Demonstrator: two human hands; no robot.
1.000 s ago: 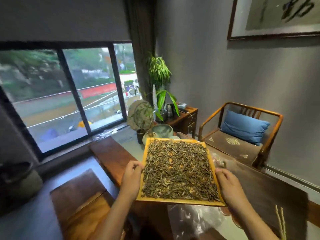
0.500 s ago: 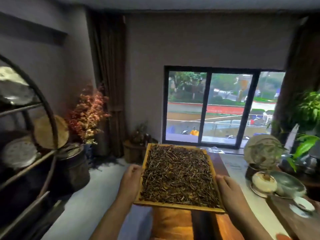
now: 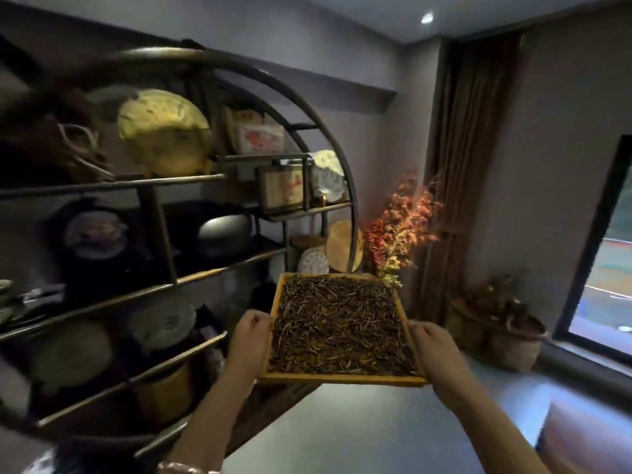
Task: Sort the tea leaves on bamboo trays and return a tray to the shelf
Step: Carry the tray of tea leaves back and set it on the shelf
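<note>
Now both hands, left (image 3: 251, 340) & right (image 3: 432, 350), grip tea tray (image 3: 342, 378) beside round shelf (image 3: 191, 278), grey floor (image 3: 393, 425) below.

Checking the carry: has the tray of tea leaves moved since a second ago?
Yes. The tray was over the table by the window; now it is carried leftward, next to the round shelf, held by both hands.

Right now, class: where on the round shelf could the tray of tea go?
No bare bay shows clearly. The round shelf holds wrapped cakes, boxes and pots on every visible level. Both hands grip the tray; the grey floor below it is open.
</note>
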